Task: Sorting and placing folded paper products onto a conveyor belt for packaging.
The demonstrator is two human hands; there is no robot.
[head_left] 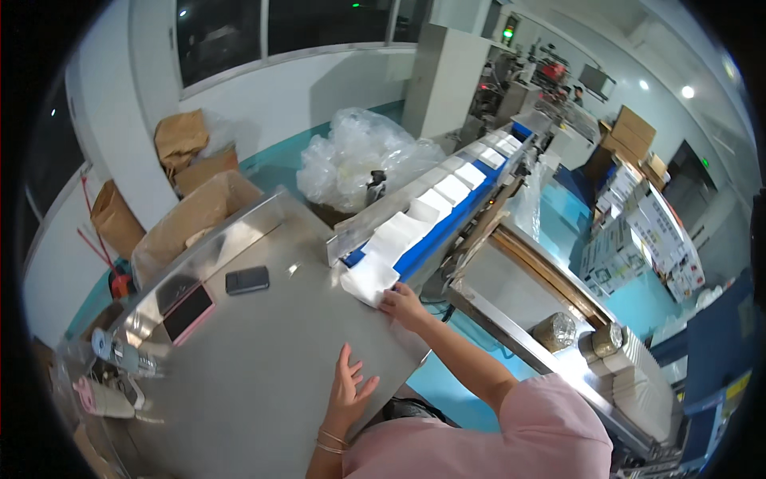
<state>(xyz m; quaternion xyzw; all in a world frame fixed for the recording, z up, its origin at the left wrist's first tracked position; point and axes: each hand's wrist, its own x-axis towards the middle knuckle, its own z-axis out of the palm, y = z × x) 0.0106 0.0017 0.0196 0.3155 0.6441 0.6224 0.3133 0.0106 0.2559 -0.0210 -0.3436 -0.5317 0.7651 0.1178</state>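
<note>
A row of flat white packets [396, 238] lies on the blue conveyor belt [437, 239]. The nearest white packet [369, 279] hangs over from the belt's near end onto the steel table [263, 375]. At that packet's right lower edge is my right hand [404, 307], its fingers closed on the edge; the fingertips are partly hidden. Lower and to the left, my left hand [349, 393] is raised over the table with its fingers apart and nothing in it.
On the table's left lie a dark phone [247, 280], a pink-edged phone [189, 314], a clear bottle [126, 352] and a pink-lidded cup [104, 397]. Clear plastic bags [363, 152] heap behind the conveyor. A steel-framed bench [519, 287] stands right; printed cartons [622, 247] sit farther off.
</note>
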